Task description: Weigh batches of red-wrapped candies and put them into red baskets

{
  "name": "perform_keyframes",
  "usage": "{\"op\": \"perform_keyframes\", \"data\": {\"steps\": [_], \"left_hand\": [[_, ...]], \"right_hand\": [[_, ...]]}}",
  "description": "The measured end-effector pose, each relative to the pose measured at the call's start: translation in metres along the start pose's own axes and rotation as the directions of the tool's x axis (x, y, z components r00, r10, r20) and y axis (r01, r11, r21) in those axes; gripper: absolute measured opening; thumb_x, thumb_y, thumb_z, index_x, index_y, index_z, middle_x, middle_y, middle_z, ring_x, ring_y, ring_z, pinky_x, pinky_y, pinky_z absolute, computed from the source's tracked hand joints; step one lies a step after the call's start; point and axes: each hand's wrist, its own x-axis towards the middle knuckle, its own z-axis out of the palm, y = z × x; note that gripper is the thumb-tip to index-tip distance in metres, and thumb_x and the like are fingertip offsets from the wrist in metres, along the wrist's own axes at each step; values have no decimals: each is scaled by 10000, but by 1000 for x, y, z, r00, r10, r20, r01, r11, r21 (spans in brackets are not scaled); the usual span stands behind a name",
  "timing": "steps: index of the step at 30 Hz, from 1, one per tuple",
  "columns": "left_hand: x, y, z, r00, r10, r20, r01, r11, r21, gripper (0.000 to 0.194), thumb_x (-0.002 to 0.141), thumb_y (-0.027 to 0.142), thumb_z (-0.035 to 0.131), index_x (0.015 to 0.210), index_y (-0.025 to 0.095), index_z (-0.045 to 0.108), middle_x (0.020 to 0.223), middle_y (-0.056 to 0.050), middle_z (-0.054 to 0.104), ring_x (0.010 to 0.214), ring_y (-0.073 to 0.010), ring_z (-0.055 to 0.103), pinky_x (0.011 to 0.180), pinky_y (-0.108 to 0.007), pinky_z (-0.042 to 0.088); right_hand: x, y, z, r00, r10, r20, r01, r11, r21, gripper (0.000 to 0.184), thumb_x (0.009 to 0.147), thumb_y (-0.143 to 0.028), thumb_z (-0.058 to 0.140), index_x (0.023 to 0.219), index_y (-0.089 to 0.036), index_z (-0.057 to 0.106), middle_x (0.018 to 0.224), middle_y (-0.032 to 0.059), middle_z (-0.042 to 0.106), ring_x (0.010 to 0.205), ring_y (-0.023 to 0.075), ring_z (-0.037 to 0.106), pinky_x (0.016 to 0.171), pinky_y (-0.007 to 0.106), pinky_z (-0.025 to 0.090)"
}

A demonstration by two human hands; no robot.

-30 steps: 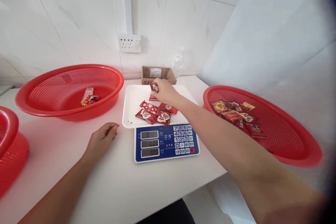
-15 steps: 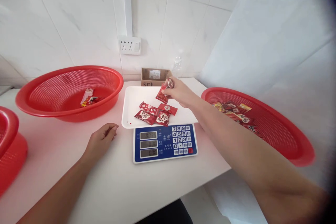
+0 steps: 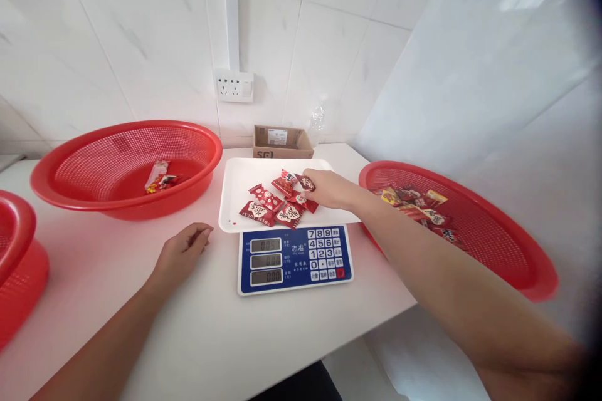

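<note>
Over the white weighing tray [image 3: 237, 182] of a digital scale [image 3: 296, 260], my right hand [image 3: 329, 189] has its fingers closed on a dark red wrapped candy [image 3: 306, 183]. That candy is low, close to several other red wrapped candies [image 3: 267, 198] lying in a loose pile on the tray. The fingertips are partly hidden behind the hand and wrappers. My left hand [image 3: 184, 254] rests on the tabletop left of the scale, fingers curled in, with nothing visible in them.
A red perforated basket [image 3: 126, 207] at the left holds a few candies. Another red basket [image 3: 508, 250] at the right holds several mixed candies. A third basket [image 3: 19, 263] stands at the left edge. Behind the tray are a cardboard box [image 3: 285, 151] and a clear plastic bottle [image 3: 318, 122].
My right hand has lowered toward the pile. A red candy it held now lies on the tray with the others. The scale's top reading has changed. My left hand stays put.
</note>
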Motion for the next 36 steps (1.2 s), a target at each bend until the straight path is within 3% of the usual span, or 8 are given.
{"op": "perform_keyframes", "data": {"steps": [10,16,18,21,24,27,31,36], "left_hand": [[0,0,1,1000,-2,-2,2,1000,-20,344,756,494,433,900,226,594,709,9,586,661,-147,543,612,-238,435],[1,-1,1,1000,8,5,-8,1000,-21,325,761,484,435,883,226,589,677,18,568,641,-142,531,612,-239,426],[1,-1,1,1000,4,8,-4,1000,-24,324,760,487,440,882,227,588,684,18,569,646,-141,532,609,-237,426],[1,-1,1,1000,-2,10,2,1000,-19,321,763,489,442,882,229,587,696,17,572,657,-140,534,612,-236,427],[1,0,1,1000,-9,19,10,1000,-11,315,768,484,436,882,231,583,693,20,572,653,-138,531,615,-235,425],[0,2,0,999,-24,23,24,1000,0,310,768,477,430,879,229,580,682,19,569,642,-138,526,606,-234,422],[0,3,0,1000,-14,20,14,1000,23,307,770,475,427,876,232,582,697,17,583,657,-140,538,609,-232,423],[2,2,1,999,-32,9,31,998,51,310,768,483,429,882,238,582,709,14,591,659,-144,543,597,-231,425]], "right_hand": [[-4,-2,12,996,-60,-60,70,982,174,167,727,-289,597,818,-195,494,842,40,611,726,169,539,594,259,359],[-31,-2,2,934,56,-353,117,885,451,149,730,-286,593,765,-202,475,756,-9,550,707,150,516,637,285,392],[-50,-2,2,888,173,-427,186,714,675,194,716,-317,625,735,-210,464,709,-34,510,686,135,515,641,285,418],[-82,-1,14,814,391,-429,357,244,902,220,667,-292,686,738,-229,488,724,-47,490,684,111,528,623,255,455],[-115,3,39,815,519,-258,378,-138,916,244,646,-252,712,847,-278,575,824,-31,557,707,105,561,588,226,488],[-142,12,69,858,513,30,219,-418,882,329,643,-258,722,951,-315,623,885,-9,616,739,121,607,581,227,525],[-163,25,97,906,331,263,-5,-615,788,312,654,-320,720,956,-352,649,1011,11,645,864,158,640,638,256,548],[-169,24,104,926,250,283,-50,-662,748,322,636,-502,699,917,-350,655,1058,39,640,885,195,637,663,325,547]]}}
